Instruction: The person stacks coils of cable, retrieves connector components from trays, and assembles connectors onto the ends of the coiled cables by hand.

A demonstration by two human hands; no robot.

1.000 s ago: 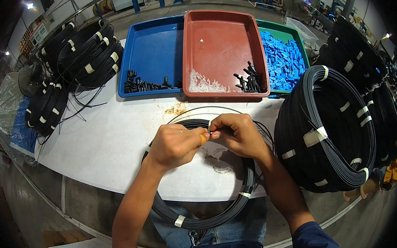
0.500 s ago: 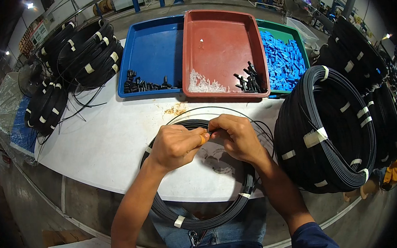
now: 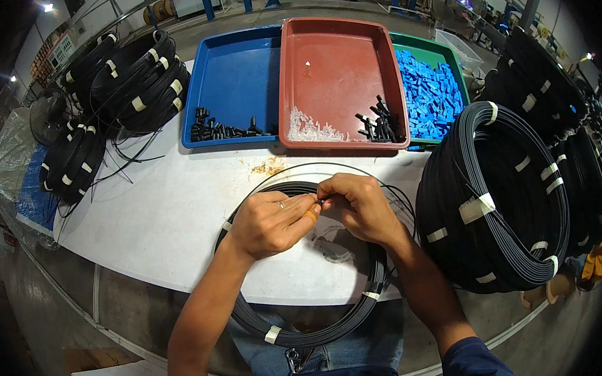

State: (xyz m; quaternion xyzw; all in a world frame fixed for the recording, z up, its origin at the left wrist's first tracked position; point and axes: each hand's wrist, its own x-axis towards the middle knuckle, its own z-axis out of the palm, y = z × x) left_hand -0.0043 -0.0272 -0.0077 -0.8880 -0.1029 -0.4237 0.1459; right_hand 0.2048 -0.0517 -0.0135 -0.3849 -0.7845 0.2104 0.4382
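My left hand (image 3: 273,224) and my right hand (image 3: 359,206) meet fingertip to fingertip above the far side of a black cable coil (image 3: 315,338). Both are closed in a pinch on a small black piece (image 3: 321,201), mostly hidden by the fingers; whether it is a cable end or a fitting I cannot make out. A ring and an orange wrap on a finger show on my left hand. The coil, bound with pale tape, lies partly on the white table (image 3: 151,218) and overhangs its near edge by my lap. Loose cable loops arc beyond and right of my hands.
Beyond my hands are a blue tray (image 3: 232,75) of black fittings, a red tray (image 3: 338,61) with clear and black small parts, and a green tray (image 3: 434,52) of blue pieces. Large cable coils (image 3: 481,208) stand at right; more coils (image 3: 143,80) are stacked at left.
My left hand has rolled slightly at the fingertips, with its fingers straighter and the ring now showing. My right hand stays nearly in place, still pinching.
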